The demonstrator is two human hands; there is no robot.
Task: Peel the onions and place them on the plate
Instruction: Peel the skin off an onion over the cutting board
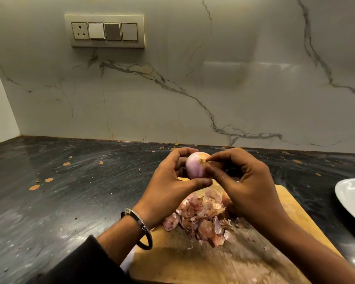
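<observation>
Board: under my wrists, catching the heap of skins.
Left hand: curled round the onion, steadying it above the board.
Right hand: fingertips pinching dry skin at its tip.
Plate: far right, awaiting it.

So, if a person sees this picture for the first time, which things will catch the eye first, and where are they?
The eye goes first to the onion, mostly peeled, held up in the middle above the cutting board: the left hand grips it and the right hand picks at its tip. Below them a pile of onion skins lies on the board. A white plate shows at the right edge.
</observation>
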